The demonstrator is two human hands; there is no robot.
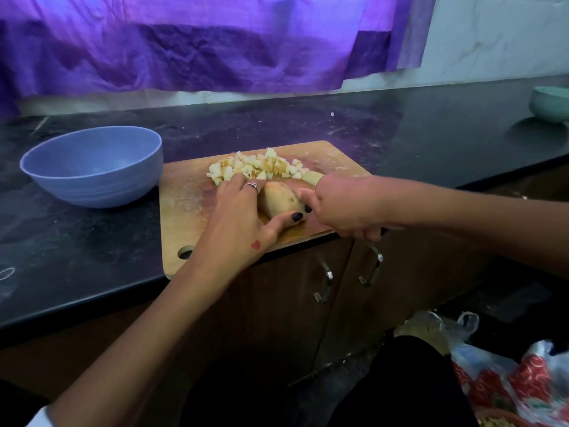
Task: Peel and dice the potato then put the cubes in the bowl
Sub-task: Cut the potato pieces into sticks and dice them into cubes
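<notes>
Wooden cutting board sits at the near edge of the black countertop, hanging hole at its near left corner. We see the left hand resting over a potato piece mid-board, thumb curled round its near side, fingers reaching over its far side. Right hand is clenched round a dark handle, probably a knife; blade hidden behind the hand. Diced cubes heaped along the board's far edge, touching the left fingertips. Blue bowl stands just off the board's left edge, no cubes visible inside. Green bowl at the countertop's far right edge. No legible writing or brand anywhere.
</notes>
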